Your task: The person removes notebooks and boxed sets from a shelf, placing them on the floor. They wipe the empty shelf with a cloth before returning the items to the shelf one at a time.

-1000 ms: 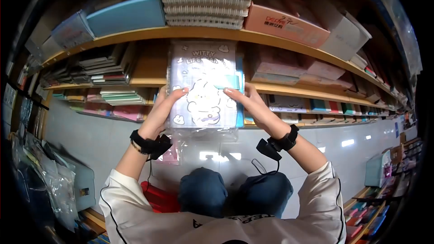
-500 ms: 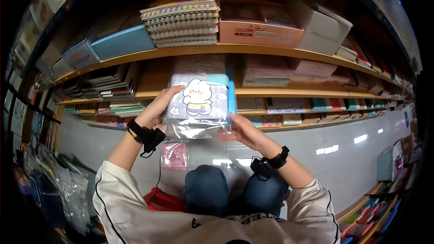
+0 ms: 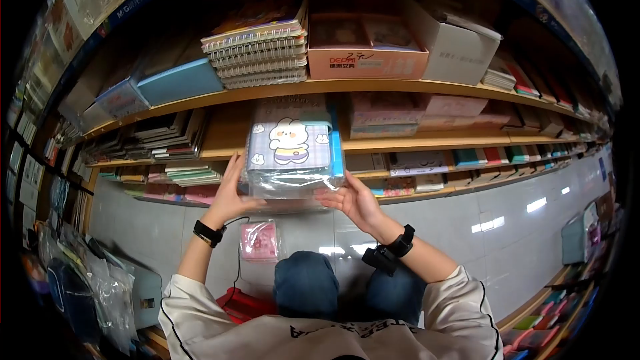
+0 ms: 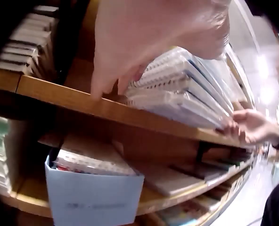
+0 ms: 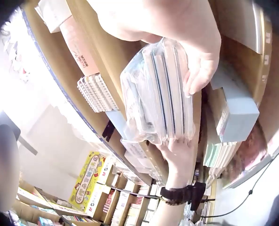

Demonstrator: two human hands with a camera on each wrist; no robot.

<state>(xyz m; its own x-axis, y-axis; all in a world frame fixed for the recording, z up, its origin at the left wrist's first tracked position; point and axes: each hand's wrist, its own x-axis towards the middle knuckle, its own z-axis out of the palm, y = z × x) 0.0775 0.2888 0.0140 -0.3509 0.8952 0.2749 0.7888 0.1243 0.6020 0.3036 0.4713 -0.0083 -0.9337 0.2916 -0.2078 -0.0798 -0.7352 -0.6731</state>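
Note:
A stack of spiral notebooks (image 3: 290, 150) in clear plastic lies on the middle shelf, a white cartoon bunny on its top cover. The right wrist view shows several notebooks (image 5: 165, 94) in it, one on another. Along the stack's left side is my left hand (image 3: 230, 190), its fingers straight and its thumb spread toward the front edge. My right hand (image 3: 360, 207) touches the front right corner with loosely bent fingers. Seen from the left wrist, the left fingertips (image 4: 98, 89) reach down to the shelf edge beside the notebooks' spiral bindings.
On the shelf above stand a pile of spiral notebooks (image 3: 260, 57), a pink box (image 3: 367, 63) and a white box (image 3: 457, 50). Pink boxes (image 3: 387, 110) sit right of the stack. A light-blue box (image 4: 92, 195) is on the shelf below. A pink packet (image 3: 259, 240) lies on the floor.
The top notebook, earlier gripped in both hands and raised toward the head camera, is down on the shelf stack. Both hands have let go of its cover and moved to the stack's sides.

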